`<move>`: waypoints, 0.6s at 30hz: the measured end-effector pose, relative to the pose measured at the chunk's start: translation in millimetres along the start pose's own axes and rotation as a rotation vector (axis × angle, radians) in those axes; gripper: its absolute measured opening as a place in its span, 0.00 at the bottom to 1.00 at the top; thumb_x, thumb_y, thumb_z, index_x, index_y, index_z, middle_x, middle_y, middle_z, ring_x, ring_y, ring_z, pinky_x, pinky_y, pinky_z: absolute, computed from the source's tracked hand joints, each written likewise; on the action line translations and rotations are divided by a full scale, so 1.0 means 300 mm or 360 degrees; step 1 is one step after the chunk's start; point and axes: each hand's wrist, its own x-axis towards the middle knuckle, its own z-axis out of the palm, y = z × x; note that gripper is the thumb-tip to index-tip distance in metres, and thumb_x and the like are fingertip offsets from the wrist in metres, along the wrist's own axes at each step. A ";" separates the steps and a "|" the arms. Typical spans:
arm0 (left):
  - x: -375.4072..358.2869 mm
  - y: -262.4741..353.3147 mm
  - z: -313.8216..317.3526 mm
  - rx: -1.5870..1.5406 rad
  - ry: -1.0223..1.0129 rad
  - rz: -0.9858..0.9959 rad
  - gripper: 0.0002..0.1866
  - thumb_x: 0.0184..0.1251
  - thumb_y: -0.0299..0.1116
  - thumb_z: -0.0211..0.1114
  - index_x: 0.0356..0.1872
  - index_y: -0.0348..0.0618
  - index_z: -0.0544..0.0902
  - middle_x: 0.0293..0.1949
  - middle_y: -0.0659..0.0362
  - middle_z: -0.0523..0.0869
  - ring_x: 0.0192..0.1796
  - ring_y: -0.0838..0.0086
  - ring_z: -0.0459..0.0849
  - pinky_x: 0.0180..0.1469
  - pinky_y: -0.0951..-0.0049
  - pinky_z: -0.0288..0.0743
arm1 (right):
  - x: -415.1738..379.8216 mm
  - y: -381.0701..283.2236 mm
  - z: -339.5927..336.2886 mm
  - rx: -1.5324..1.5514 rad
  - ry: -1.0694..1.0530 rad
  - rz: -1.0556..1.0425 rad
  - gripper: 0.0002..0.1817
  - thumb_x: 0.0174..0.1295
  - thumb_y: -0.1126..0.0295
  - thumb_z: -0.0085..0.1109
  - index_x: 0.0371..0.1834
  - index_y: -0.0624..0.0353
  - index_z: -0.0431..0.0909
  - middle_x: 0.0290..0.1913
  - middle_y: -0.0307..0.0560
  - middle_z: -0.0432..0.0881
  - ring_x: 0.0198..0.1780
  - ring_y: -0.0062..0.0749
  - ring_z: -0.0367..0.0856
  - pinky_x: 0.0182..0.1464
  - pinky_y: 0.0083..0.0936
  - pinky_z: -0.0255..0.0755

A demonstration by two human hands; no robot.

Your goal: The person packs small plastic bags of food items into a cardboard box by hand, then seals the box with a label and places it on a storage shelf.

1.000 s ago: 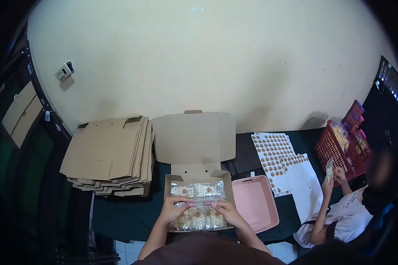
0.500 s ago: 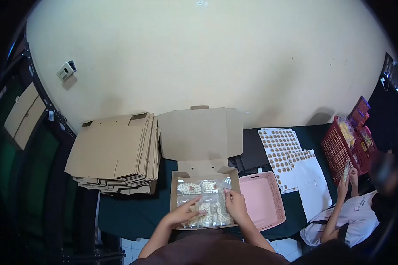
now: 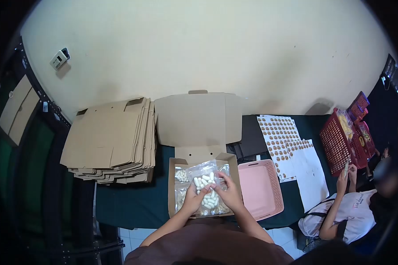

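"Where is the clear bag of white pieces (image 3: 203, 180) held?"

"Just above the open cardboard box (image 3: 171, 187), at the near side of the desk (image 3: 119, 212). It is tilted, with its top toward the far side."

"And the grip?"

"Closed on both sides: the bag's left side is held by the left hand (image 3: 193, 201), its right side by the right hand (image 3: 230, 195), and both thumbs are laid on its face."

"How much is done?"

"Other filled bags (image 3: 180, 175) are laid flat in the box, at its left and right. This one is held out of it, and the lid (image 3: 199, 119) is raised at the far side, not closed. What is covered by the hands cannot be told, so no full count can be given."

"What is set around it?"

"To the left, a stack of flattened cardboard (image 3: 101, 137); just beside the box on the right, a pink basket (image 3: 257, 190). Farther right, sticker sheets (image 3: 278, 141) are spread, then a red basket (image 3: 334, 139), near which a small packet is held by a co-worker (image 3: 360, 212)."
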 end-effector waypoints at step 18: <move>-0.046 0.014 -0.037 0.0002 -0.0034 -0.0084 0.22 0.74 0.43 0.43 0.59 0.37 0.63 0.53 0.57 0.73 0.54 0.76 0.70 0.58 0.76 0.63 | -0.057 0.038 0.041 0.0629 -0.0481 0.0389 0.19 0.63 0.67 0.56 0.53 0.68 0.70 0.44 0.43 0.78 0.47 0.22 0.74 0.50 0.19 0.67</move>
